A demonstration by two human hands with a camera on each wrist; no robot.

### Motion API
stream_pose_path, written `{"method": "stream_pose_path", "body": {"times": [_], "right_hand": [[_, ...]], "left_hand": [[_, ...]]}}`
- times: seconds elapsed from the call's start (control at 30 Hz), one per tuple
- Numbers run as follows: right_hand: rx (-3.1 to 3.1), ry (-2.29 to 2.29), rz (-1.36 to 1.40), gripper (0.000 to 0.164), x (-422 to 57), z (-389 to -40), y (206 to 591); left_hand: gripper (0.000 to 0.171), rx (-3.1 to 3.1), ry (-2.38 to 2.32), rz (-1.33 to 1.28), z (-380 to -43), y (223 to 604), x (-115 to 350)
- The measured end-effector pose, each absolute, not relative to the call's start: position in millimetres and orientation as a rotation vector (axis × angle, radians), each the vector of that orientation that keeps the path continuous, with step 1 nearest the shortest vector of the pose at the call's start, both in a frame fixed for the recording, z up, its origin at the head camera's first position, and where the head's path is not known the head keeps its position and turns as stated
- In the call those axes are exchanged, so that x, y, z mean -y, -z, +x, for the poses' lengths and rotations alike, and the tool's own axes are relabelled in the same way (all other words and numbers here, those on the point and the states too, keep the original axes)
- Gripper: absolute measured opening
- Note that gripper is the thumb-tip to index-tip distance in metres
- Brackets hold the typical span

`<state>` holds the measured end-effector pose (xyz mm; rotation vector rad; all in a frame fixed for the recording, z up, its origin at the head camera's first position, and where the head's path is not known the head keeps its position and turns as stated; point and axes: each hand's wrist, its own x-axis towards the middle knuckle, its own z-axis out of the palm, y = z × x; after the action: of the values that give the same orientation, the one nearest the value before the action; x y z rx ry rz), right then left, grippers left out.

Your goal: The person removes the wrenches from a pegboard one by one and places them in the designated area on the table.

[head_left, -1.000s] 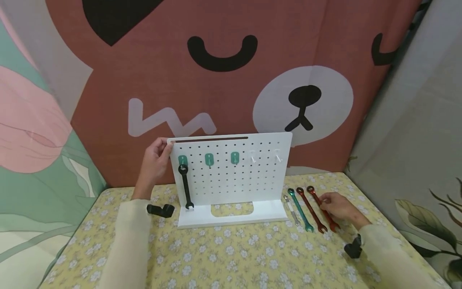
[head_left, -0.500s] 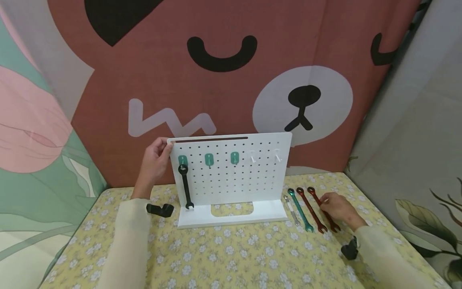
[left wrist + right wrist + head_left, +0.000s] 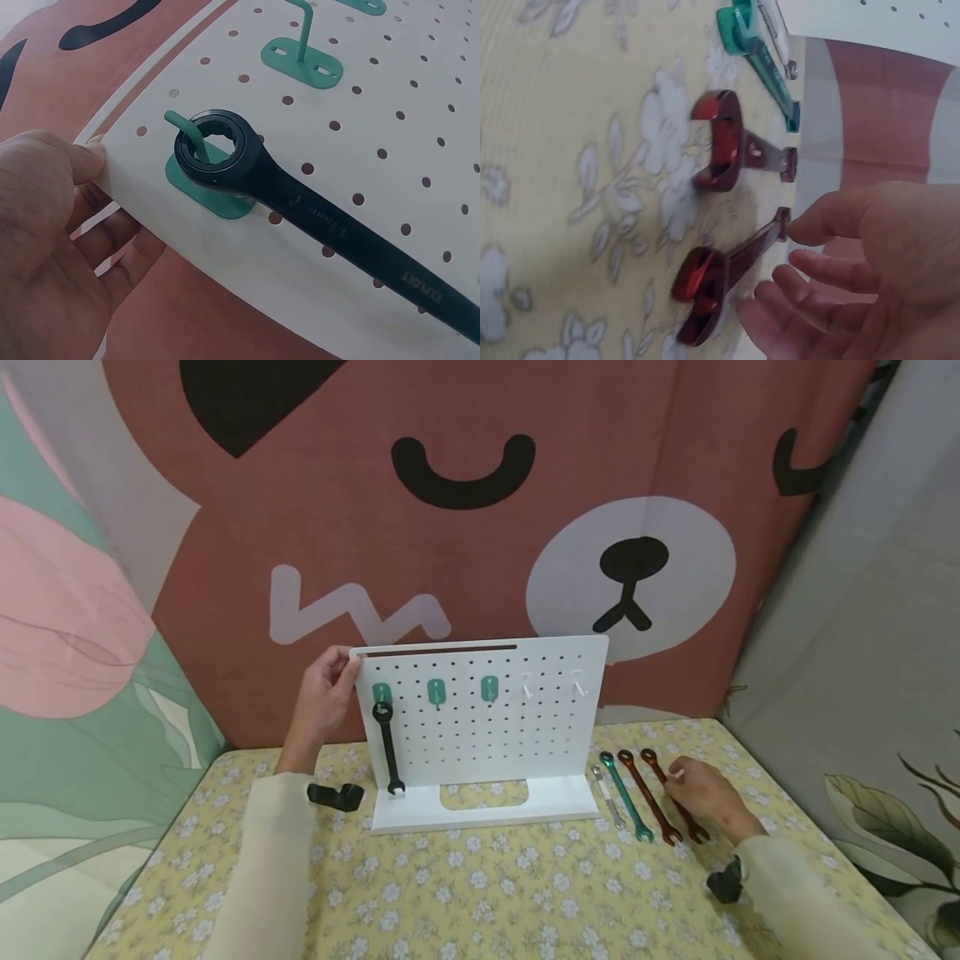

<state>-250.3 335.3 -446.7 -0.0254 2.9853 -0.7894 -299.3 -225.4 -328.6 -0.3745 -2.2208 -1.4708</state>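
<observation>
My left hand [image 3: 324,697] pinches the upper left corner of a white pegboard [image 3: 480,752], thumb in front and fingers behind. A black combination wrench [image 3: 300,199] hangs by its ring end from the leftmost green hook [image 3: 176,169]. At the right, my right hand [image 3: 705,793] hovers beside the outermost red wrench [image 3: 682,814]. Its fingers [image 3: 810,292] are loosely bent, with a gap between thumb and fingers and nothing held in the right wrist view. Another red wrench [image 3: 651,797], a green wrench [image 3: 628,797] and a small silver wrench [image 3: 609,799] lie to its left.
Two more green hooks, a middle one [image 3: 437,691] and a right one [image 3: 490,687], and two clear hooks [image 3: 527,685] line the board's upper part. A yellow floral cloth [image 3: 480,893] covers the table. Behind hangs a bear-print curtain [image 3: 337,510].
My right wrist has shifted slightly left, the hand staying by the outermost red wrench. The left hand keeps its hold on the pegboard, and the black wrench hangs as before.
</observation>
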Motion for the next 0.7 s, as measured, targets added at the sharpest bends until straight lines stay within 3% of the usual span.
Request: {"method": "stream_pose_path", "body": {"times": [0.33,0.7], "right_hand": [[-3.101,0.934,-0.181,0.028,-303.7,-238.0,439.2],[-2.995,1.225,-0.510,0.015,-236.5,-226.6,419.8]], "left_hand": [[0.033,2.221,1.459,-0.391,-297.6,329.3,225.2],[0.033,2.222,1.448,-0.384,-299.4,327.0,224.5]]}}
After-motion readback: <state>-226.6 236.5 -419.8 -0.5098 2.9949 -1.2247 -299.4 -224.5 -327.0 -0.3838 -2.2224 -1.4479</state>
